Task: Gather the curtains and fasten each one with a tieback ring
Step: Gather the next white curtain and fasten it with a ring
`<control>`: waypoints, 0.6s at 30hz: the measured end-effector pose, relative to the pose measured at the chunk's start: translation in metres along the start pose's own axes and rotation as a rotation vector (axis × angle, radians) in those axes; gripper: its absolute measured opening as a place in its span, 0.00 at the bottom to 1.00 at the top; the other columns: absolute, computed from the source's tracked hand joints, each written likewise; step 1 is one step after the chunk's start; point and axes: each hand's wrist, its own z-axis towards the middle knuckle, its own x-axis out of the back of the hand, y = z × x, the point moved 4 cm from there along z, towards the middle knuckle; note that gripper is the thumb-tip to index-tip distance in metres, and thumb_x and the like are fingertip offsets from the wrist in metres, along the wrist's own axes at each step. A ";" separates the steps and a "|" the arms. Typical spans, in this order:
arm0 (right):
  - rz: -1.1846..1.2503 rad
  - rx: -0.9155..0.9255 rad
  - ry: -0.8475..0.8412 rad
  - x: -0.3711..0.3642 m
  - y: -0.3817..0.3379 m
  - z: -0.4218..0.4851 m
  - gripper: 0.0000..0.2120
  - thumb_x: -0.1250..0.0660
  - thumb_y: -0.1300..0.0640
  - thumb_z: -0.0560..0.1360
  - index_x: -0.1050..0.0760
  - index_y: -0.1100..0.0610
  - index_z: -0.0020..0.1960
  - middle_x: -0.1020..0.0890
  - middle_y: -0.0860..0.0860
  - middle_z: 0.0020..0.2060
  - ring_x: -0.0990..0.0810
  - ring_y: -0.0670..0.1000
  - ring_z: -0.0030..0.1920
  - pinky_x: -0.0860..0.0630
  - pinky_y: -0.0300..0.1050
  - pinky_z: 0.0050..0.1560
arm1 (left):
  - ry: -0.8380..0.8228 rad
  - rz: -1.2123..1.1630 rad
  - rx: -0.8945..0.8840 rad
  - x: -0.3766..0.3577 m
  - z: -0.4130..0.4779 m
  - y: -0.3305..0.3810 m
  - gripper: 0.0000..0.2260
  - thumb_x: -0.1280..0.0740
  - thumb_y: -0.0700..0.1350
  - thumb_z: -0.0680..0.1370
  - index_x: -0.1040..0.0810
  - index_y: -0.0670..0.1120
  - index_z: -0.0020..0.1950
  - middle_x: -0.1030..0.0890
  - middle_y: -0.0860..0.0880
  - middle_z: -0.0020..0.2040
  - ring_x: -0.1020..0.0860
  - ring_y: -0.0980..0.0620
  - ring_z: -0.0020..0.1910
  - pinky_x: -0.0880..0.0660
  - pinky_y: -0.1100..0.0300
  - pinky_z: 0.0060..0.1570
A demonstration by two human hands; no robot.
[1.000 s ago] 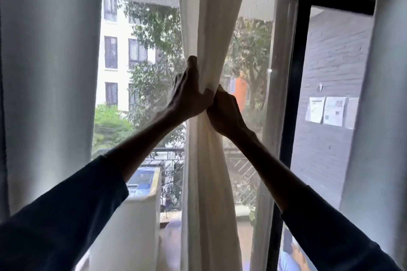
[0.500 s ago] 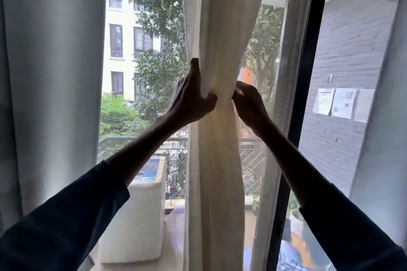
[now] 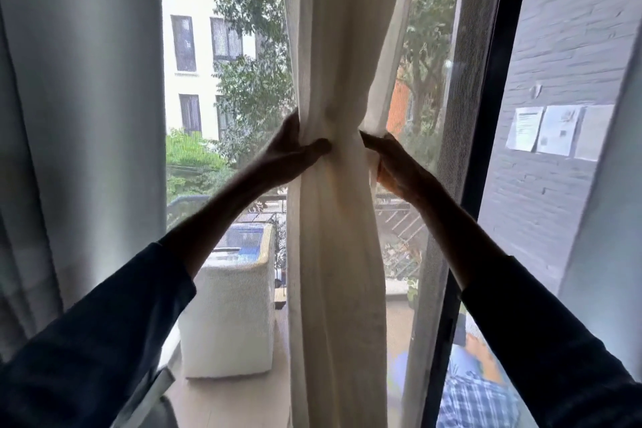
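1. A pale grey curtain point(image 3: 80, 115) hangs in long folds down the whole left side of the view.
2. The cream curtain point(image 3: 333, 271) hangs in the middle of the window. It is wide at the top, drawn into a narrow waist at hand height, and falls below that in a loose column.
3. A grey brick wall point(image 3: 562, 28) stands outside on the right, beyond the glass.
4. A black window frame point(image 3: 486, 149) runs upright just right of the cream curtain, between it and the brick wall.
5. A white upholstered seat point(image 3: 229, 320) sits on the balcony outside, low and left of the cream curtain.
6. Three sheets of paper point(image 3: 556, 130) are fixed side by side on the brick wall.
7. The left hand point(image 3: 291, 153) grips the waist of the cream curtain from the left, its thumb lying across the front of the cloth and its fingers behind.
8. The right hand point(image 3: 389, 163) holds the same waist from the right, fingers curled round the fabric's edge and thumb pointing inward at the bunch.
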 end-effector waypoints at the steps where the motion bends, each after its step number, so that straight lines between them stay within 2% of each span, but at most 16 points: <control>1: -0.004 -0.007 0.005 -0.001 0.004 -0.005 0.16 0.29 0.51 0.78 0.18 0.60 0.60 0.15 0.59 0.55 0.15 0.56 0.55 0.19 0.48 0.54 | 0.000 0.009 -0.012 -0.002 -0.005 -0.002 0.15 0.30 0.34 0.77 0.28 0.50 0.57 0.21 0.56 0.48 0.20 0.71 0.42 0.23 0.74 0.41; 3: 0.010 -0.030 0.001 -0.004 0.012 -0.018 0.14 0.29 0.51 0.77 0.16 0.58 0.59 0.15 0.59 0.56 0.15 0.57 0.56 0.18 0.48 0.54 | -0.001 0.019 -0.016 -0.007 -0.016 -0.009 0.14 0.30 0.40 0.75 0.25 0.46 0.60 0.18 0.51 0.50 0.18 0.66 0.44 0.21 0.69 0.43; 5: 0.020 -0.042 0.002 -0.007 0.021 -0.033 0.11 0.31 0.53 0.80 0.16 0.55 0.58 0.15 0.58 0.57 0.15 0.57 0.57 0.18 0.49 0.54 | 0.016 0.032 -0.036 -0.013 -0.028 -0.016 0.18 0.31 0.43 0.74 0.25 0.40 0.64 0.17 0.49 0.52 0.18 0.60 0.47 0.20 0.64 0.46; 10: 0.027 -0.089 0.064 -0.009 0.053 -0.074 0.09 0.32 0.54 0.80 0.15 0.51 0.57 0.15 0.57 0.57 0.16 0.57 0.58 0.21 0.57 0.62 | 0.110 0.072 -0.103 -0.034 -0.067 -0.029 0.22 0.32 0.40 0.76 0.29 0.43 0.69 0.22 0.61 0.53 0.22 0.71 0.51 0.24 0.73 0.50; 13: 0.028 -0.145 0.086 -0.013 0.077 -0.102 0.11 0.27 0.49 0.76 0.15 0.50 0.57 0.15 0.57 0.57 0.16 0.58 0.59 0.19 0.55 0.59 | 0.125 0.145 -0.110 -0.042 -0.088 -0.038 0.23 0.32 0.42 0.75 0.30 0.43 0.70 0.24 0.63 0.52 0.23 0.70 0.49 0.23 0.68 0.48; 16: -0.048 -0.198 0.099 -0.020 0.101 -0.130 0.15 0.23 0.40 0.68 0.15 0.41 0.53 0.13 0.51 0.53 0.14 0.53 0.55 0.17 0.45 0.52 | 0.117 0.209 -0.082 -0.050 -0.110 -0.051 0.25 0.32 0.44 0.75 0.31 0.41 0.71 0.22 0.57 0.49 0.22 0.60 0.43 0.22 0.64 0.43; 18: -0.072 -0.205 0.151 -0.023 0.118 -0.145 0.17 0.23 0.38 0.68 0.15 0.42 0.54 0.13 0.52 0.52 0.14 0.53 0.54 0.17 0.48 0.52 | 0.092 0.242 -0.053 -0.056 -0.121 -0.060 0.26 0.31 0.43 0.75 0.33 0.40 0.72 0.22 0.54 0.50 0.23 0.57 0.43 0.22 0.60 0.43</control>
